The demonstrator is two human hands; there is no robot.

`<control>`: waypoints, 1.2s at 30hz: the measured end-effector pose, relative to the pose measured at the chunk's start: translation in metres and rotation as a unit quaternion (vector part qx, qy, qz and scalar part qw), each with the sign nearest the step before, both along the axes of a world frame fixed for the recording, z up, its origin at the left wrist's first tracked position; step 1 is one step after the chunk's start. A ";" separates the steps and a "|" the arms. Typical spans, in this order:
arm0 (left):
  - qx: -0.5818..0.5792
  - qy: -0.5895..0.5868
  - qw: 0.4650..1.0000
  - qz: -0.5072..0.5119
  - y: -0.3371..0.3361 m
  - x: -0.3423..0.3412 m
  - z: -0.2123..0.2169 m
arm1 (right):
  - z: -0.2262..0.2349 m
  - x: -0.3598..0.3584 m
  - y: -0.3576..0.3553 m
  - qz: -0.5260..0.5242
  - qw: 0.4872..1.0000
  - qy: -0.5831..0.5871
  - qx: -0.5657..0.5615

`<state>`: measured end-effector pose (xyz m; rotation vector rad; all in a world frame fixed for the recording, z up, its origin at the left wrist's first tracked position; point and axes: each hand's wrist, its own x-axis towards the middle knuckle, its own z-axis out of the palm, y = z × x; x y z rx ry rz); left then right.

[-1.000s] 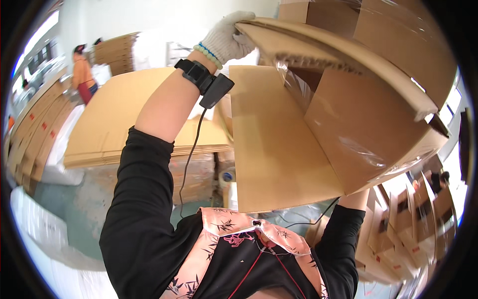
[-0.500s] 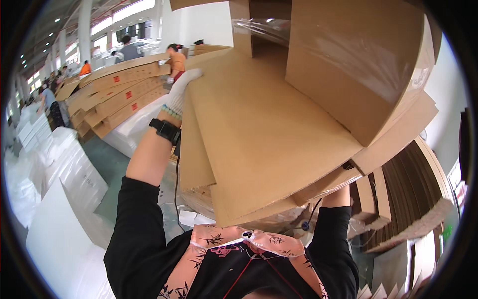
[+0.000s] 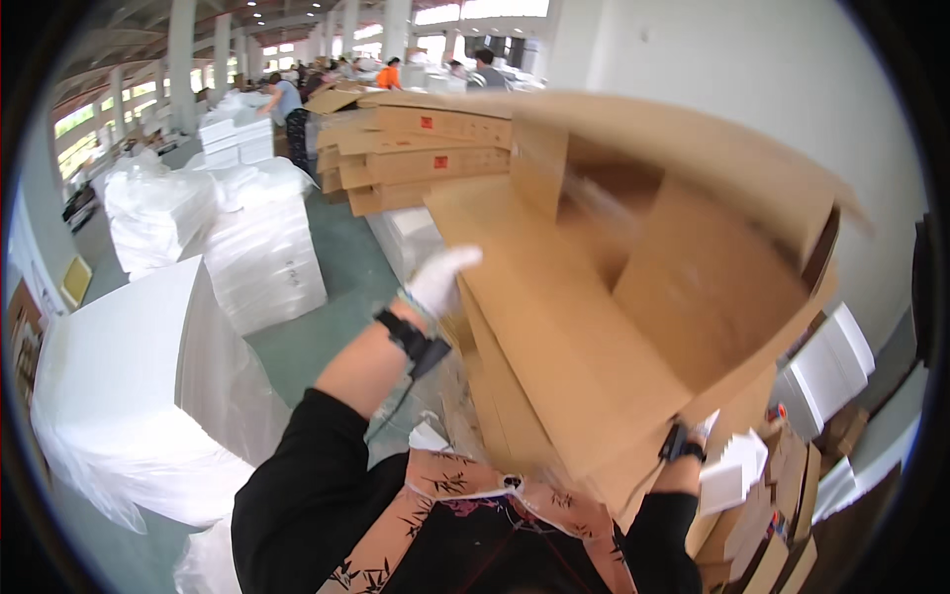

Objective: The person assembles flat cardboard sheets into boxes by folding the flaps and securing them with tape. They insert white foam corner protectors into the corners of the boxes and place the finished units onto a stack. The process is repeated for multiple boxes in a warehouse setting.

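Note:
A large open cardboard box [image 3: 569,327] is tilted up in front of me, its flaps spread and its inside showing, with clear tape at its far inner corner. My left hand [image 3: 442,280], in a white glove, is closed on the left edge of a long flap, thumb on top and the other fingers hidden. At the near right corner my right hand [image 3: 707,426], also gloved, grips the box's side; most of its fingers are hidden or smeared. Black bands with small devices sit on both wrists.
Stacked flat cartons [image 3: 426,148] stand beyond the box. To the left are plastic-wrapped white foam stacks [image 3: 262,252] and a large white block [image 3: 124,366] near me. Cardboard pieces [image 3: 762,505] and white foam sheets [image 3: 831,371] stand at right. Several people work in the distance.
My view has swung left, showing more of the white stacks. The box has come lower and tilted differently, still between both hands. My right wrist, hidden before, now shows.

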<state>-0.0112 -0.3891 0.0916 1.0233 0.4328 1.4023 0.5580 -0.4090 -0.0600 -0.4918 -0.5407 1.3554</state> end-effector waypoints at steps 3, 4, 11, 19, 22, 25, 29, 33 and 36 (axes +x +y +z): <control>-0.074 0.034 0.997 -0.004 0.024 0.044 -0.068 | -0.064 0.039 0.022 0.022 1.000 -0.014 -0.010; -0.104 0.052 0.993 0.005 0.029 0.059 -0.096 | -0.077 0.045 0.031 -0.015 0.996 -0.085 -0.025; -0.253 -0.039 0.966 -0.037 0.058 0.151 -0.191 | -0.094 0.076 0.086 -0.073 0.956 -0.273 -0.084; -0.299 0.196 0.931 -0.078 0.129 0.226 -0.179 | -0.083 0.166 0.107 -0.301 0.874 -0.323 -0.204; -0.302 0.200 0.929 -0.077 0.156 0.222 -0.196 | -0.007 0.154 0.110 -0.234 0.920 -0.271 -0.159; -0.287 0.196 0.933 -0.092 0.169 0.219 -0.174 | 0.096 0.074 0.109 -0.120 0.959 -0.227 -0.123; -0.317 0.141 0.916 -0.199 0.190 0.191 -0.189 | 0.114 0.039 0.139 -0.118 0.963 -0.224 -0.094; -0.268 0.057 0.957 -0.092 0.231 0.120 -0.193 | 0.095 0.058 0.131 -0.183 0.955 -0.213 -0.098; -0.265 0.094 0.958 0.060 0.274 0.053 -0.208 | 0.083 0.070 0.120 -0.218 0.949 -0.202 -0.104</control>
